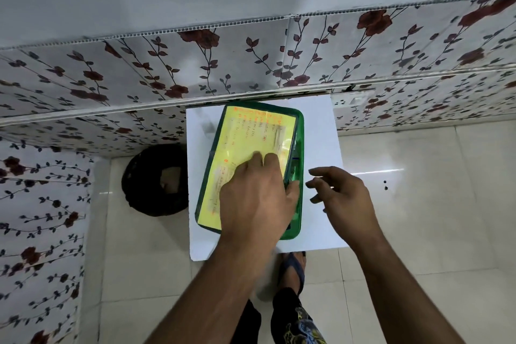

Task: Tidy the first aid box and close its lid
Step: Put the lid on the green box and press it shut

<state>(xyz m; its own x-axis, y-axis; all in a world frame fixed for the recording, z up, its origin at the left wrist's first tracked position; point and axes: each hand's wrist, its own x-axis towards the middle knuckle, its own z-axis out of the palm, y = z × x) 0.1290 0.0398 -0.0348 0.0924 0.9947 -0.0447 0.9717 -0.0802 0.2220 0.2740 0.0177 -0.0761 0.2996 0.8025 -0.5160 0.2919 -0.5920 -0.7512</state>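
White tabletop (318, 131): I see my left hand (257, 198) pressing flat on the green first aid box (296, 222) lid (251, 131), right hand (343, 193) loose, holding nothing.

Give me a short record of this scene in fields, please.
box: green translucent plastic first aid box, on white tabletop
lid: yellow-labelled green lid, lowered on box; right edge seems unseated
left hand: rests on lid, thumb at its right edge
right hand: open, beside box, touching nothing
floor: round black basket
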